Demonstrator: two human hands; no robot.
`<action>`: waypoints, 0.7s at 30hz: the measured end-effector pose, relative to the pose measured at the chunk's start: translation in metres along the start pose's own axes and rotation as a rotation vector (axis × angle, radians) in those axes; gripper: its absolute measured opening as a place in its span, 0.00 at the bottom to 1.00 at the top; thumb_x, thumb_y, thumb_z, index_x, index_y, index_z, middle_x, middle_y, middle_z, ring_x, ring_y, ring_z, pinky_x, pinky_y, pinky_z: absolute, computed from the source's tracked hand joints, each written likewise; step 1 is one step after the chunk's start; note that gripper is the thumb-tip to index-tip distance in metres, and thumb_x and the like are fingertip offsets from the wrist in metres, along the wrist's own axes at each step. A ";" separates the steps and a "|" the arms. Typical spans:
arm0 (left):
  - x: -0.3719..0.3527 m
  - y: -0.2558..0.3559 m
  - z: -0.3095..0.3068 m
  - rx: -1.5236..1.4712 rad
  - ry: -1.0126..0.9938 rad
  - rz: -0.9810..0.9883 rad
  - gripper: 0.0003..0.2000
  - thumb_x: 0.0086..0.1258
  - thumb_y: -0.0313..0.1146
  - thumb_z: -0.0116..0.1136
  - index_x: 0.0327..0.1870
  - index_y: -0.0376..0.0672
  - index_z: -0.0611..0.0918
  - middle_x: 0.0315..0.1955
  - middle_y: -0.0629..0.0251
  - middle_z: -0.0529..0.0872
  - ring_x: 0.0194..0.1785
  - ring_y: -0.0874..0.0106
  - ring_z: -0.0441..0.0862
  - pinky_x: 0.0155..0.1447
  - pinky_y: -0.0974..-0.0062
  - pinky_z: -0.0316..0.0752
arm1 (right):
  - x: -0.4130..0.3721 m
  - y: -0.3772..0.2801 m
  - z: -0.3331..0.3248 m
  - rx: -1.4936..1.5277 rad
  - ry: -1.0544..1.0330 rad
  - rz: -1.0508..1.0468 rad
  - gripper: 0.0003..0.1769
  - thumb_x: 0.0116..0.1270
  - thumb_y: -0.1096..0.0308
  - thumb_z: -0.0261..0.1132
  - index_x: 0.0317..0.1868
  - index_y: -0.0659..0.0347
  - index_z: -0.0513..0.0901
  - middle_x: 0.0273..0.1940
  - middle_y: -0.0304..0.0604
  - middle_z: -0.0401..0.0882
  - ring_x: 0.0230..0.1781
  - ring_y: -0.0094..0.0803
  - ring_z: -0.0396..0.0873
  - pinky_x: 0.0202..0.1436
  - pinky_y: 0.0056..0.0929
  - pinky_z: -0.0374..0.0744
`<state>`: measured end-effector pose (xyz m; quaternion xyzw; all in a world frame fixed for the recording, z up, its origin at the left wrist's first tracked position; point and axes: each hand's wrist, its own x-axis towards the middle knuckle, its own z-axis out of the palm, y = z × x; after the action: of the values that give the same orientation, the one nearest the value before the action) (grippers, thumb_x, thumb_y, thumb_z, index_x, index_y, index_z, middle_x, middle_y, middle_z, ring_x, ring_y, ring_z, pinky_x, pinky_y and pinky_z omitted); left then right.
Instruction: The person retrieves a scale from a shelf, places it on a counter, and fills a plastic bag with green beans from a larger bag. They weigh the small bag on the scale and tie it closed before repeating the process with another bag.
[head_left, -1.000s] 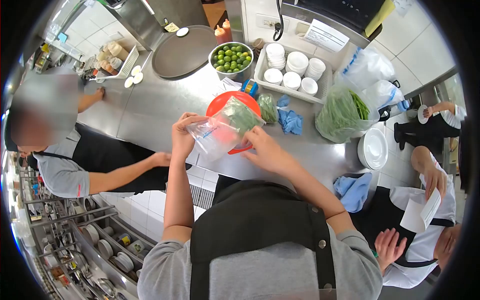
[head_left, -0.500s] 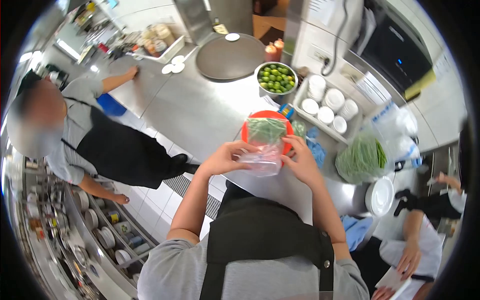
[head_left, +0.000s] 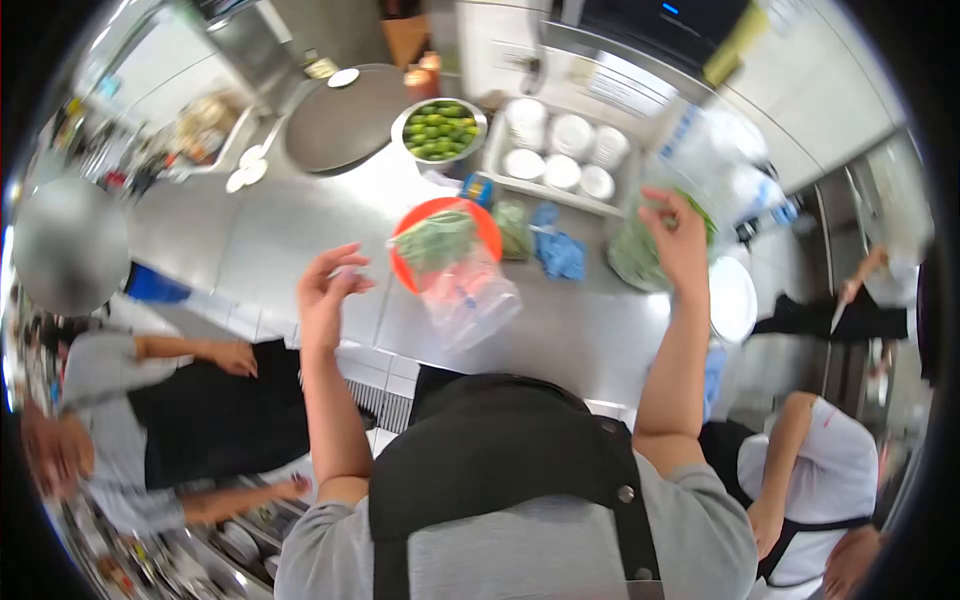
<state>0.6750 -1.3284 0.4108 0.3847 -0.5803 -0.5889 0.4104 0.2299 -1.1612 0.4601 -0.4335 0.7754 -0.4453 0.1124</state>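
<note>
A clear plastic bag of green leaves (head_left: 440,243) lies across a red-orange round container (head_left: 488,232), its loose end (head_left: 470,308) hanging toward me over the steel counter. Neither hand touches it. To its left, my left hand (head_left: 328,292) is raised, with bent fingers apart and nothing held. Off to the right, my right hand (head_left: 680,238) is in front of a large bag of long green stalks (head_left: 635,252) and overlaps it in this view. Its fingers are loosely curled, thumb apart. A small bag of greens (head_left: 513,230) and a crumpled blue glove-like piece (head_left: 562,255) lie beside the container.
A steel bowl of limes (head_left: 440,132), a white tray (head_left: 600,204) of lidded white cups and a large round grey lid (head_left: 345,125) stand behind on the counter (head_left: 270,235). A white lidded tub (head_left: 733,300) is at right. A co-worker (head_left: 215,410) stands left, another (head_left: 810,470) right.
Both hands have let go of the bag of leaves and moved apart, the left one leftward, the right one to the stalks. My view has turned to the right.
</note>
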 end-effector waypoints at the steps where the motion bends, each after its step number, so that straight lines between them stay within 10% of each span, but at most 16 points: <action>1: 0.001 -0.007 0.001 0.016 0.065 -0.030 0.15 0.75 0.30 0.61 0.59 0.35 0.83 0.46 0.59 0.88 0.38 0.73 0.88 0.46 0.77 0.82 | 0.004 0.002 -0.021 -0.057 0.114 -0.029 0.13 0.67 0.69 0.71 0.51 0.60 0.88 0.43 0.39 0.87 0.38 0.25 0.78 0.39 0.26 0.75; 6: 0.002 -0.034 0.005 -0.117 0.348 -0.066 0.10 0.76 0.29 0.64 0.54 0.39 0.84 0.39 0.65 0.86 0.34 0.78 0.85 0.39 0.84 0.77 | 0.018 0.004 -0.096 -0.160 0.584 -0.056 0.08 0.68 0.74 0.67 0.46 0.62 0.89 0.41 0.42 0.88 0.38 0.31 0.83 0.41 0.28 0.78; 13: 0.011 -0.024 0.007 -0.157 0.446 0.033 0.10 0.75 0.29 0.65 0.52 0.38 0.83 0.37 0.66 0.84 0.32 0.78 0.83 0.38 0.83 0.76 | 0.071 0.082 -0.072 -0.679 -0.150 0.042 0.12 0.64 0.70 0.62 0.37 0.71 0.88 0.39 0.65 0.86 0.43 0.59 0.86 0.51 0.50 0.82; 21: -0.001 -0.019 0.004 -0.093 0.482 0.082 0.08 0.75 0.28 0.64 0.49 0.37 0.83 0.36 0.66 0.83 0.29 0.77 0.81 0.37 0.82 0.76 | 0.088 0.128 -0.053 -0.940 -0.164 0.073 0.14 0.62 0.69 0.63 0.42 0.73 0.85 0.47 0.70 0.84 0.53 0.64 0.81 0.60 0.53 0.79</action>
<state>0.6705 -1.3264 0.3924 0.4708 -0.4531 -0.4891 0.5778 0.0746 -1.1692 0.4086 -0.4433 0.8961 -0.0064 -0.0196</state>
